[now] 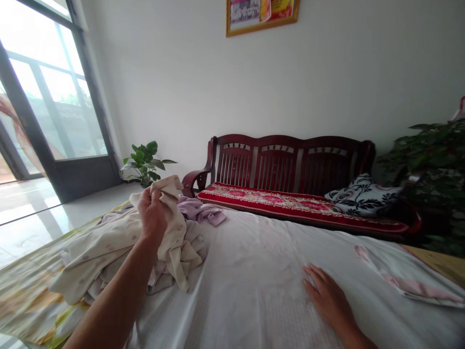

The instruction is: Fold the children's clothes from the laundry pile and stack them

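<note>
My left hand [151, 213] is closed around a cream, faintly dotted garment [174, 228], lifting its top edge above a heap of clothes [109, 252]. A lilac garment [199, 211] lies at the far side of that heap. My right hand [327, 296] lies flat, fingers spread, on a white cloth [254, 261] that is spread over the surface in front of me. The heap sits on the left part of this surface.
A dark wooden bench [290, 165] with a red floral cushion [290, 203] and a black-and-white pillow [363, 195] stands behind. Potted plants sit at the left [144, 162] and right [432, 169]. A glass door [43, 97] is on the left. A folded pink-trimmed cloth [407, 281] lies right.
</note>
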### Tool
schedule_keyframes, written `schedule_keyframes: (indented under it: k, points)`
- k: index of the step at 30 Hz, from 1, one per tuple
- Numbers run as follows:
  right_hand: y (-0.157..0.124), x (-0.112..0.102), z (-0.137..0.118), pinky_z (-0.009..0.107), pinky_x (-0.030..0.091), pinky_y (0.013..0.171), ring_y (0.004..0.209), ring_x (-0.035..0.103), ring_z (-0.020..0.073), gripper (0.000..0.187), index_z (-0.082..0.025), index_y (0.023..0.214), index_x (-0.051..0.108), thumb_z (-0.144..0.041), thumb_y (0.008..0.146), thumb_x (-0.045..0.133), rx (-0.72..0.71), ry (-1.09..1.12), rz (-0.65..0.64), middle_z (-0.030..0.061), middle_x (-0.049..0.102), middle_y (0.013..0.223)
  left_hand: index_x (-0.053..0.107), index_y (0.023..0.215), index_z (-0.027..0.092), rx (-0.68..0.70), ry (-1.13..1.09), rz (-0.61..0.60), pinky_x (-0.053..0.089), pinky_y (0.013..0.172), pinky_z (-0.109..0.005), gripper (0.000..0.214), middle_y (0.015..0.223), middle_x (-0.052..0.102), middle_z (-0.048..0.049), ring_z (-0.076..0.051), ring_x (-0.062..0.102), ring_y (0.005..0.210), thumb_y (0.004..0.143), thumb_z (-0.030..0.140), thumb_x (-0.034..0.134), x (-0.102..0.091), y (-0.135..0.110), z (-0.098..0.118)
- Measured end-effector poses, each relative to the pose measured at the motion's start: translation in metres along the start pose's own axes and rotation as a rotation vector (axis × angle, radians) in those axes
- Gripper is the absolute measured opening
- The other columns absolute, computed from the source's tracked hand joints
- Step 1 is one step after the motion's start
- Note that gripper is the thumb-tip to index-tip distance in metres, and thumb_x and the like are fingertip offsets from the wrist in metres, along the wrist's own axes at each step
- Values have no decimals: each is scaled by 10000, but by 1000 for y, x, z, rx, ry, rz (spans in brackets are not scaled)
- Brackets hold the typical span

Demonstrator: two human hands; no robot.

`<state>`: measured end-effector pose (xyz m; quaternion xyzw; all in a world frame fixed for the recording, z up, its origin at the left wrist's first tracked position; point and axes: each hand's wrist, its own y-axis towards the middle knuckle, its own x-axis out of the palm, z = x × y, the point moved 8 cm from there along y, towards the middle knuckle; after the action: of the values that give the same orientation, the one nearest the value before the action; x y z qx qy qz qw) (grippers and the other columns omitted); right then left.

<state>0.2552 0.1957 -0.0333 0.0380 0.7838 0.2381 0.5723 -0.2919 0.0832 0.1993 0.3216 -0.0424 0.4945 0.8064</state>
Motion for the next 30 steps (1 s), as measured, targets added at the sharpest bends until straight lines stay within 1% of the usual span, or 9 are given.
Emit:
schedule_keyframes:
  k: [3,7,10,13,15,17,20,24,30]
  points:
    - [0,-1,-1,461,433,1115,1298,564,305,569,-144,1244,693,-436,921,328,3,10,-4,140,640,1366,629,964,195,-222,-454,-260,514,709,-216,311,824,671,27,-107,624,710,791,433,730,66,-40,11]
    - [-1,-5,-3,477,418,1121,1298,564,311,558,-132,1231,700,-428,908,354,35,68,-25,153,643,1360,658,1043,210,-478,-543,-681,516,647,-187,390,868,717,11,-104,655,690,779,470,781,126,-140,11]
    - [-2,-15,-10,488,411,1116,1273,580,318,516,-152,1208,712,-411,894,395,50,157,-29,144,660,1338,699,1065,190,-537,-329,-1319,521,667,-212,392,878,741,-29,-137,678,735,898,540,638,140,-242,4]
    - [-3,-25,-18,432,475,1026,1180,633,299,419,-198,1130,739,-288,840,450,71,269,-24,130,719,1223,733,1107,188,-276,-29,-1770,504,888,-279,414,1099,748,-76,-210,682,1005,970,517,523,122,-309,-12]
    - [-3,-28,-21,395,498,965,1114,655,287,395,-210,1044,757,-212,780,464,100,333,-30,126,745,1128,750,1086,201,-132,190,-1747,491,888,-286,399,1087,759,-68,-219,685,994,982,482,488,114,-315,-35]
    - [-4,-30,-20,392,500,950,1073,661,282,362,-219,980,762,-216,772,466,149,410,-24,117,754,1070,758,1055,206,-83,399,-1586,494,842,-286,329,1023,772,-57,-217,694,934,958,402,512,110,-299,-62]
    - [-6,-34,-10,413,475,1014,1118,645,281,365,-232,1018,752,-388,873,455,260,626,44,107,748,1112,742,1079,209,-3,653,-1358,485,878,-309,280,1063,762,-60,-224,685,982,905,271,532,107,-263,-93]
    - [-10,-38,2,422,397,1123,1278,557,291,587,-206,1188,704,-640,873,466,364,919,136,111,708,1234,668,1248,212,186,1065,-1226,410,1035,-424,401,1316,646,-115,-299,564,1236,860,238,569,103,-229,-123]
    - [-9,-28,-10,418,484,975,1057,659,299,748,-180,1358,594,-439,675,754,436,1147,3,57,759,1005,564,1366,171,125,1307,-1121,365,1048,-519,511,1336,599,-186,-359,523,1261,871,296,546,98,-211,-160]
